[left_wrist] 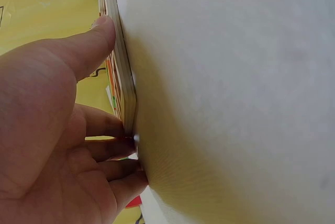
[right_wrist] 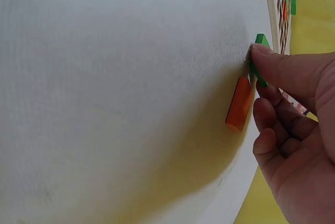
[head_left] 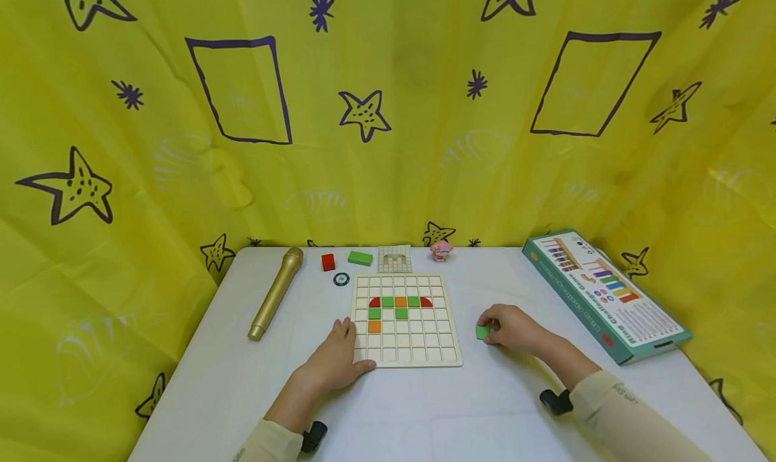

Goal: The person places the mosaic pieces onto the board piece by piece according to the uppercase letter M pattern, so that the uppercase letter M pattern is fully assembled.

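A wooden grid board (head_left: pixel 417 354) lies on the white table with several red, green and orange pieces in its upper rows. My left hand (head_left: pixel 333 359) rests against the board's near left corner, thumb along the front edge and fingers at the left side. To the right of the board, my right hand (head_left: pixel 512 328) pinches a green block (right_wrist: pixel 261 40) between thumb and forefinger, low over the table. Beside it an orange block (right_wrist: pixel 239 105) lies on the table in the right wrist view; the hand hides it in the head view.
Behind the board are a pattern card (head_left: pixel 395 259), a green block (head_left: pixel 360 258), a red block (head_left: pixel 328 262), a round token (head_left: pixel 341 279) and a pink figurine (head_left: pixel 441 250). A gold microphone (head_left: pixel 275 295) lies left, a game box (head_left: pixel 606 293) right. A yellow curtain (head_left: pixel 412 179) hangs behind.
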Tool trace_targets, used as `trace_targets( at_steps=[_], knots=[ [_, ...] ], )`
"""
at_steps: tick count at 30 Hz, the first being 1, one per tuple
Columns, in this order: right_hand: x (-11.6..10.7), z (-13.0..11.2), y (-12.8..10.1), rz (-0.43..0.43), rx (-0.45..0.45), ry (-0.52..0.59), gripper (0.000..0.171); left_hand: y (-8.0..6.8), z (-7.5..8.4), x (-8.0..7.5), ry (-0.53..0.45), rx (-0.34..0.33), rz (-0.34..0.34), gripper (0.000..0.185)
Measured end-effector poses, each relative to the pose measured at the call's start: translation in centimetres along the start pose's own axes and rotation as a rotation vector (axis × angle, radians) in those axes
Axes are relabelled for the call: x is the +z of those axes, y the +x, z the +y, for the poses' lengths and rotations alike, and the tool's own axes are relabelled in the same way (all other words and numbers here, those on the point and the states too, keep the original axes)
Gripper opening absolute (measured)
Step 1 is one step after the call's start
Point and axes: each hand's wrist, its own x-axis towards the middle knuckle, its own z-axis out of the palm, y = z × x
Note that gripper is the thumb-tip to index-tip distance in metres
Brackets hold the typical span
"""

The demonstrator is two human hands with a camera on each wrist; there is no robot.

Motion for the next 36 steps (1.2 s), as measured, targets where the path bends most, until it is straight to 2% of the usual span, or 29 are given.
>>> trace_targets(
  at_steps=[7,10,17,29,36],
  knots=[
    [0.0,-0.2,-0.2,0.032,-0.06,-0.028,0.019,0.0,-0.1,0.1,-0.005,0.016,0.002,0.095],
    [-0.1,-0.2,-0.2,0.019,-0.092,-0.025,0.017,0.0,-0.1,0.1,-0.001,0.015,-0.003,0.095],
    [-1.0,-0.5,0.3,-0.018,-0.093,0.027,0.013,0.0,0.1,-0.1,0.005,0.015,0.004,0.094],
    [-2.1,-2.1,3.0,0.047,-0.059,0.071,0.008,-0.3,0.2,-0.2,-0.01,0.015,0.003,0.094],
    [-1.6,-3.4,4.9,0.03,-0.071,0.12,0.006,-0.4,0.3,-0.4,-0.016,0.014,0.004,0.093]
  ],
)
